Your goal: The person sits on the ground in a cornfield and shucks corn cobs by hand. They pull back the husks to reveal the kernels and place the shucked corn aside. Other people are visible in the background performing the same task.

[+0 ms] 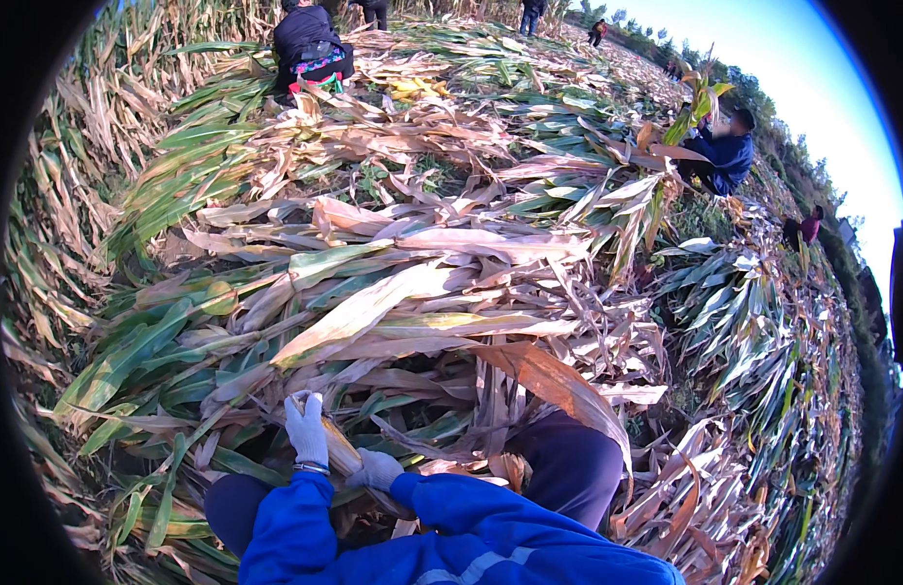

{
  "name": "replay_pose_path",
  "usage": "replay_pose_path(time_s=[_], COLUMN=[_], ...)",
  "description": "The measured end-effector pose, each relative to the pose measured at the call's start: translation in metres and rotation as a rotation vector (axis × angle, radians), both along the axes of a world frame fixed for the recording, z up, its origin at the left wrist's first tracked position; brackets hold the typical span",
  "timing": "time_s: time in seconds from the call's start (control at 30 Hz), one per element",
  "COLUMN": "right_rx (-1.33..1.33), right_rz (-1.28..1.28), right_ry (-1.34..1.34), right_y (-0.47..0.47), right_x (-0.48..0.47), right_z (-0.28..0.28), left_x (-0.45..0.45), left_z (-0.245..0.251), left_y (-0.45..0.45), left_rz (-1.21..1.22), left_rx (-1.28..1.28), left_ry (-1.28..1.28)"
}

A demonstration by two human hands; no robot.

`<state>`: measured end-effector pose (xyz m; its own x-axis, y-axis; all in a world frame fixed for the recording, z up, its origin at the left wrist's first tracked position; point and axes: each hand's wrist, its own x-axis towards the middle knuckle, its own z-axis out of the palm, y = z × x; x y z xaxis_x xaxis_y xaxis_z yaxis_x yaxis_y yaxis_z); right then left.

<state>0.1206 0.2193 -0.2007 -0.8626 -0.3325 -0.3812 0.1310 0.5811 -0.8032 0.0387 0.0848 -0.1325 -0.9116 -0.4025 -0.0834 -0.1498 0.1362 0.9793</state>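
Observation:
An ear of corn [340,447], partly in its pale husk, slants between my two hands, low and left of centre. My left hand [306,428], in a white knit glove, has its fingers bent at the upper end of the ear; whether it grips the husk or the ear is unclear. Lower down, my right hand [376,469], gloved in the same way, is closed around the lower part of the ear. Cut corn stalks with dry tan and green leaves [422,322] lie in a thick layer in front of me and around my knees.
A broad brown leaf [553,380] arches over my right knee [568,468]. Standing corn [78,146] rises at the left. Husked yellow ears [415,89] lie near a crouching person [312,47] farther off. Another person [725,153] sits at the upper right holding a stalk; several others are beyond.

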Motion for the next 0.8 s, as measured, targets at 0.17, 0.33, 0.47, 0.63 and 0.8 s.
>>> replay_pose_path(time_s=[0.17, 0.33, 0.47, 0.63, 0.8], right_rx=[-0.079, 0.001, -0.069, -0.119, -0.362], right_rz=[-0.019, 0.010, 0.017, 0.071, -0.051], right_ry=[-0.022, -0.057, -0.033, -0.082, -0.051], right_y=[0.001, 0.006, 0.011, 0.023, 0.022], right_x=[0.003, 0.017, 0.021, 0.018, 0.018], right_z=[0.008, 0.021, 0.034, 0.044, 0.052], left_x=[-0.021, -0.024, -0.021, -0.017, -0.020], left_z=[-0.010, -0.035, -0.050, -0.030, 0.011], left_y=[-0.012, -0.037, -0.051, -0.046, -0.019], left_rz=[0.034, 0.128, 0.123, 0.104, 0.006], left_rx=[-0.062, 0.389, 0.589, 0.700, 0.639], left_ry=[-0.048, -0.226, -0.231, -0.336, -0.180])
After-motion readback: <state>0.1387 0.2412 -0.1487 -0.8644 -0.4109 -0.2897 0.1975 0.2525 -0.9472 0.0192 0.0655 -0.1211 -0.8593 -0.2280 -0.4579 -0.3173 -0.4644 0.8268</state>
